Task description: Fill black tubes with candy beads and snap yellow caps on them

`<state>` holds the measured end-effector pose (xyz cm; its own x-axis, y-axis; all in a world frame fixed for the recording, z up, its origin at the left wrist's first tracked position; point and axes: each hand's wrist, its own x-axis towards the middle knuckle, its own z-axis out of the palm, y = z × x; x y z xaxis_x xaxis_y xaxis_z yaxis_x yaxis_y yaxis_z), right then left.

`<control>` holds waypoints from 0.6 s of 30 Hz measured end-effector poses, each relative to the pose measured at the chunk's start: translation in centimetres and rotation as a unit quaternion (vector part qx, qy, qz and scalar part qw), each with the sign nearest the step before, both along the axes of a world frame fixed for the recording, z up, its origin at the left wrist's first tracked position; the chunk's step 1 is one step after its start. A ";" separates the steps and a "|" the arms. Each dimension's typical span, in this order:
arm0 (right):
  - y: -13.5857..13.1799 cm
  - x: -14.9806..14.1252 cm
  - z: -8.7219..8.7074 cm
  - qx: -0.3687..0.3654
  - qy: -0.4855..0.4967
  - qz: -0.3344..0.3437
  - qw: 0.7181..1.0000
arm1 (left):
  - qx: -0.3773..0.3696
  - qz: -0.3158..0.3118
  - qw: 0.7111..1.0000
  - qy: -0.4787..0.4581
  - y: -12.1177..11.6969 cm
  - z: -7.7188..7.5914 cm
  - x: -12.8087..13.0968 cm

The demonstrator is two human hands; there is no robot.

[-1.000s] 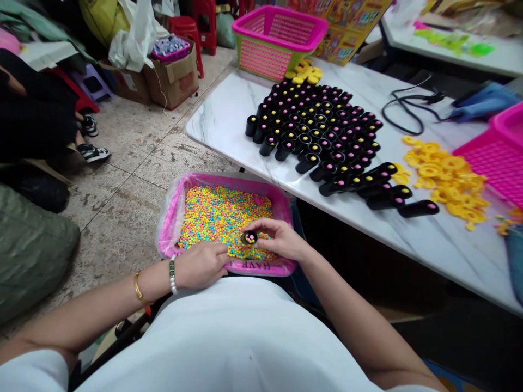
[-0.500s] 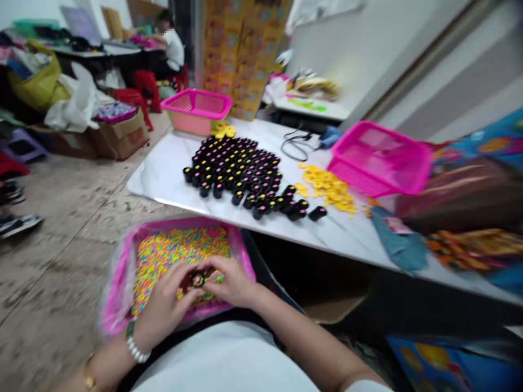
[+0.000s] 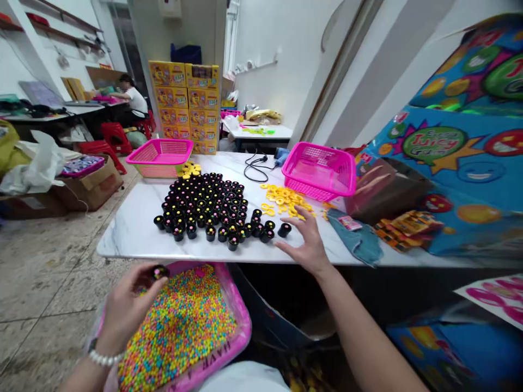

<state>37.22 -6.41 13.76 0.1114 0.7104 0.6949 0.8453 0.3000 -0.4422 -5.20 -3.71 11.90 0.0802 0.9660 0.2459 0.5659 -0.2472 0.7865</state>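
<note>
My left hand grips a small black cup with a pink dot in it, above the left rim of a pink tub. Small multicoloured candy balls fill the tub. Over the table's front edge, my right hand is spread, thumb and fingers apart, with nothing in it. Just left of its fingers stands a single black cup, not visibly touched. Many more black cups, showing pink or yellow dots on top, crowd the middle of the table.
On the white marbled table lie loose yellow pieces, a pink basket and a second basket. A black cable curls behind. Denim cloth and a large blue printed box stand right. A person sits far left.
My hands have parted: both were together around a cup over the candy. The left now holds the cup at the left, while the right has moved up and right to the table. My view has lifted.
</note>
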 end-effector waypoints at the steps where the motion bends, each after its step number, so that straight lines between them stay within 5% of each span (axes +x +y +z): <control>1: 0.8 1.3 -0.2 -0.020 -0.013 0.010 1.000 | -0.009 0.030 0.999 -0.011 1.6 0.4 -0.7; 5: 3.0 3.2 -1.2 -0.110 -0.053 0.071 0.990 | -0.038 0.107 0.991 -0.065 7.8 1.2 -2.2; 9: 4.1 2.4 -1.7 -0.143 -0.098 0.088 0.981 | -0.029 0.142 0.989 -0.021 12.7 1.4 -2.4; 18: 4.8 2.2 -2.3 -0.133 -0.180 0.059 0.973 | -0.030 0.097 0.992 0.075 17.7 1.2 -1.3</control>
